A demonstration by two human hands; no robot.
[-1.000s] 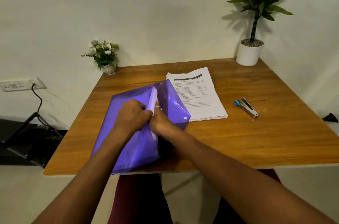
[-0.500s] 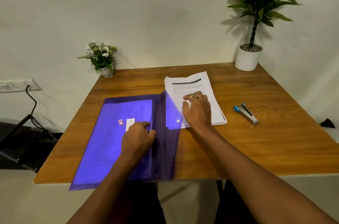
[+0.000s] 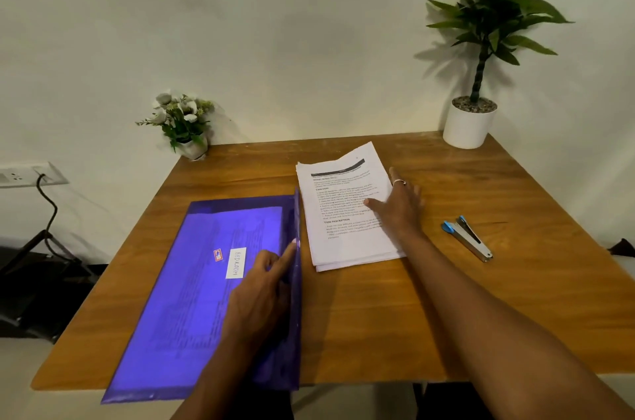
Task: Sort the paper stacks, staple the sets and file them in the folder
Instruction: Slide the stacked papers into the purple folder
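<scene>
I am watching from far away through the head camera. The white stack of printed paper sheets (image 3: 343,223) lies in the middle of the frame on the brown wooden table (image 3: 378,316). Its long side runs from bottom to top, leaning a little to the left.

The right hand (image 3: 398,206) lies flat on the stack's right edge with its fingers spread wide and its thumb on the page. It holds nothing.

The see-through purple plastic folder (image 3: 192,282) lies at the lower left, just beside the stack, with a sheet already showing inside. The left hand (image 3: 261,296) rests on it, with one finger straight and touching the flap along the folder's right edge. Its other fingers are tucked in, and I cannot tell if they pinch the flap.

I think the next step is filing. The stack sits just right of the flap side, and the right hand is nearer, so the stack would slide left. The small blue and silver stapler (image 3: 469,239) lies further right.
</scene>
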